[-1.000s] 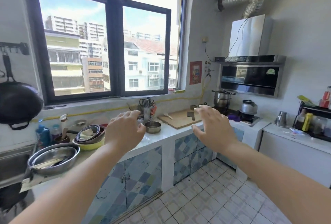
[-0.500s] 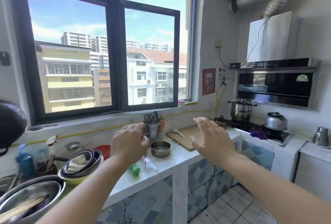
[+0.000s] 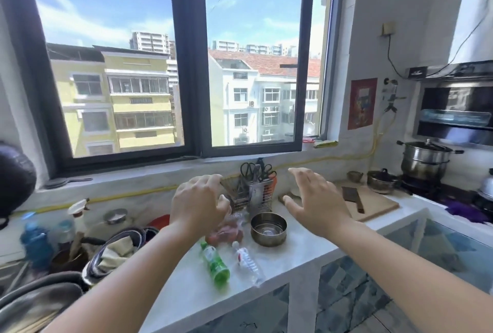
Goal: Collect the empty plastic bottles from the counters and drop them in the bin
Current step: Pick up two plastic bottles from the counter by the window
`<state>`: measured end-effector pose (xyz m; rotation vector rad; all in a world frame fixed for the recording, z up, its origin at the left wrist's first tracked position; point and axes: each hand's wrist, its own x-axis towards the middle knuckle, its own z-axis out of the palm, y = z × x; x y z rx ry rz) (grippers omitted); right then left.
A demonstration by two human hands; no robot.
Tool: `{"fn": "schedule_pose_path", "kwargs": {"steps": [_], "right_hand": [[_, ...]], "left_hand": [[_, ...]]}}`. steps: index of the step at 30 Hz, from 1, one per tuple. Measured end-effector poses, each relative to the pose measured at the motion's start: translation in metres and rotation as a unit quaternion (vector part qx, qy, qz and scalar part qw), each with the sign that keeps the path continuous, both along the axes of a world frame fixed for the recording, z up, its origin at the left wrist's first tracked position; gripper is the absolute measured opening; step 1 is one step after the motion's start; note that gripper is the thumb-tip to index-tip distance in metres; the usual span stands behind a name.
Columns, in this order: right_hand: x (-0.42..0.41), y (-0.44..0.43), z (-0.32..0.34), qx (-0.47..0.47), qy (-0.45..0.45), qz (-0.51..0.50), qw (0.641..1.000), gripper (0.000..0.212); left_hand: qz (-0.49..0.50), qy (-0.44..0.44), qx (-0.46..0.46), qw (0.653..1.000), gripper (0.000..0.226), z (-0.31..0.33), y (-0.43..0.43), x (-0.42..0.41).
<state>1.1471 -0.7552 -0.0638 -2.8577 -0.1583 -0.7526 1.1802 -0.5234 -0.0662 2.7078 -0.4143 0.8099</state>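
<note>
Two plastic bottles lie on their sides on the white counter point(image 3: 298, 255) below the window: a green bottle point(image 3: 215, 264) and, right of it, a clear bottle point(image 3: 248, 263) with a white cap. Behind them lies a crumpled clear plastic item with a red label point(image 3: 226, 231), partly hidden by my left hand. My left hand point(image 3: 198, 203) hovers above that item with its fingers curled and holds nothing. My right hand point(image 3: 316, 203) is spread open above the counter, right of a small steel bowl point(image 3: 268, 228). No bin is in view.
A utensil rack with scissors point(image 3: 256, 191) stands at the wall. A cutting board with a cleaver point(image 3: 370, 203) lies to the right, then pots on the stove point(image 3: 424, 162). Stacked bowls point(image 3: 117, 250), blue bottles point(image 3: 36, 242) and steel basins point(image 3: 34, 303) crowd the left.
The view has moved closer to the counter. Both hands have come forward over it, and the green and clear bottles now show fully below my left hand.
</note>
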Motion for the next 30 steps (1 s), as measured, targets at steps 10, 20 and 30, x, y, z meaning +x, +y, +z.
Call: {"fn": "schedule_pose_path", "kwargs": {"steps": [10, 20, 30], "right_hand": [[0.195, -0.030, -0.028, -0.057, 0.026, 0.121, 0.991, 0.058], [0.319, -0.040, -0.096, -0.073, 0.096, 0.218, 0.968, 0.061], [0.360, -0.035, -0.221, -0.003, 0.229, 0.195, 0.954, 0.060]], "left_hand": [[0.122, 0.041, -0.018, 0.992, 0.046, -0.037, -0.025, 0.144], [0.231, 0.123, -0.037, 0.964, 0.043, -0.100, -0.050, 0.233], [0.285, 0.266, -0.020, 0.921, 0.037, -0.222, -0.055, 0.270]]}}
